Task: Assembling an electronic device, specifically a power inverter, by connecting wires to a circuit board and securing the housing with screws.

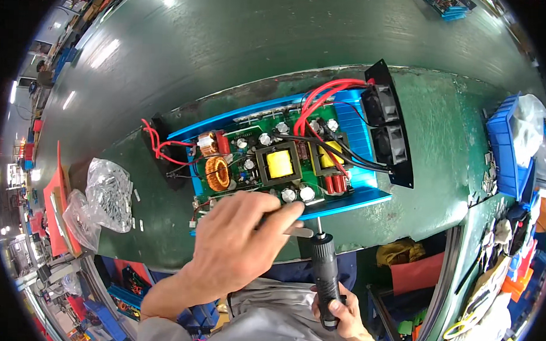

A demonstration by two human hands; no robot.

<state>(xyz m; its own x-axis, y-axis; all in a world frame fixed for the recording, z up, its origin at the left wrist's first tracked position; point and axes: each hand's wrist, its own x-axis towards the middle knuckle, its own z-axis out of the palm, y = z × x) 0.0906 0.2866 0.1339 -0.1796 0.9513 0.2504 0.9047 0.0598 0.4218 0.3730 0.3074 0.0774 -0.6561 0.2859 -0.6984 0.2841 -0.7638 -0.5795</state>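
Note:
An open blue metal housing (356,203) lies on the bench, holding a green circuit board (244,140) with two yellow-cored transformers, a copper coil and several capacitors. My left hand (237,241) is closed at its near edge, fingers curled by the side wall. A short flat grey metal piece (301,232) sticks out from under those fingers; the grip on it is partly hidden. Below the housing, my right hand (349,314) is wrapped around a black electric screwdriver (326,262). Its bit points up to the near side wall, where the tip seems to touch.
A black fan panel (398,127) with red and black cables stands at the housing's right end; a dark end plate (165,161) with red wires is at the left. Bags of small parts (108,195) lie left. A blue bin (507,145) sits far right.

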